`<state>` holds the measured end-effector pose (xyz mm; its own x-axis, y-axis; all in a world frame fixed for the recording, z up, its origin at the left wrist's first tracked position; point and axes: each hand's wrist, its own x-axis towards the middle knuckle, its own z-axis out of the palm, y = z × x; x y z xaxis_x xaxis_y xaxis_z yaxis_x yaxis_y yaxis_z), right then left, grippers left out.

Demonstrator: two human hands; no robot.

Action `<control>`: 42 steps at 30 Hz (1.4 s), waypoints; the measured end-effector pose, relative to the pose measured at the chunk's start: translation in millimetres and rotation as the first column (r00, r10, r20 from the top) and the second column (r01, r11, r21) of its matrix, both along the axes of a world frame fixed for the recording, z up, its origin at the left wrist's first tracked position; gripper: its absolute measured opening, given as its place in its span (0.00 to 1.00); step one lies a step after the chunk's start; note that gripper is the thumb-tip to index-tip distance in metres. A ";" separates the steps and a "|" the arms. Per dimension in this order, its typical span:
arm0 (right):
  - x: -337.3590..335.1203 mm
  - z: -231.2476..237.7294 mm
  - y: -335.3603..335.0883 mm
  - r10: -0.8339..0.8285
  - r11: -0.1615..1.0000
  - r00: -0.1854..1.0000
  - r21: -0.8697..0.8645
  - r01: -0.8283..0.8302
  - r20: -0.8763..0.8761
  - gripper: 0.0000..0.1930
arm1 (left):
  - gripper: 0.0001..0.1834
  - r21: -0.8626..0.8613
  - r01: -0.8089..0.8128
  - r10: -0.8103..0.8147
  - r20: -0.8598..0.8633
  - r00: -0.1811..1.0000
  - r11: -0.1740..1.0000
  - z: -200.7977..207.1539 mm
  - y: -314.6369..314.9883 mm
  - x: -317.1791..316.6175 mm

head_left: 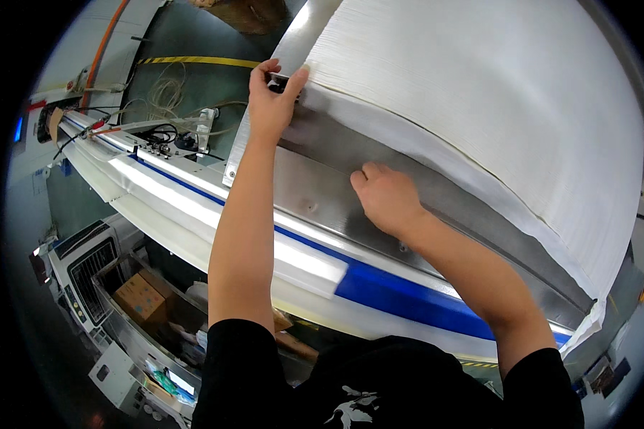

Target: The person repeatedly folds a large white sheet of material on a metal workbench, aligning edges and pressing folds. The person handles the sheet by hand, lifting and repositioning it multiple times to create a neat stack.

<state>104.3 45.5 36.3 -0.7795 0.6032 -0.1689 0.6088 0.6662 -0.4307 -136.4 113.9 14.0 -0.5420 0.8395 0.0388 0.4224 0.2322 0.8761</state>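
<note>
A huge thick stack of white layered fabric covered the upper right, lying on a slanted grey sheet-metal table w/ a blue and white front rail. Left hand pinched a small dark clamp-like object at the stack's left corner edge. Right hand lay on the metal just below the stack, fingers curled, grasping nothing. Brown cardboard box sat lower left.

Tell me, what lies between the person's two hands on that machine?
Head view: bare steel plate runs between the left hand and right hand, along the edge of the white stack.
</note>
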 end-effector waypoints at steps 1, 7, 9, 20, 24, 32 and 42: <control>-1.5 2.5 -1.0 0.019 1.000 1.000 -0.013 -0.018 0.022 0.05 | 0.38 0.018 0.003 -0.004 0.011 1.000 1.000 -3.1 -4.2 -5.7; 0.3 3.3 7.1 0.046 0.998 0.999 -0.045 -0.046 0.014 0.05 | 0.37 0.023 0.019 -0.020 0.055 0.998 1.000 -1.6 -2.2 -3.0; -1.1 11.1 17.8 0.083 0.993 0.993 -0.091 -0.075 0.089 0.04 | 0.37 0.052 0.029 -0.032 0.045 0.998 0.998 -4.6 0.0 -6.4; -35.7 28.5 154.2 -0.298 0.953 0.896 -0.162 0.257 -0.329 0.09 | 0.34 0.077 0.073 -0.081 0.114 0.990 0.994 -15.9 4.0 -13.5; -43.0 17.4 164.5 -0.272 0.960 0.914 -0.153 0.235 -0.303 0.09 | 0.33 0.098 0.066 -0.081 0.157 0.984 0.993 -18.6 2.4 -12.2; -45.9 15.2 165.1 -0.295 0.950 0.905 -0.191 0.245 -0.306 0.10 | 0.34 0.113 0.081 -0.096 0.134 0.986 0.990 -22.2 0.8 -15.3; -42.7 9.6 163.2 -0.264 0.962 0.910 -0.018 0.273 -0.319 0.09 | 0.31 0.146 0.011 0.047 -0.388 0.921 0.989 -5.6 -5.4 3.3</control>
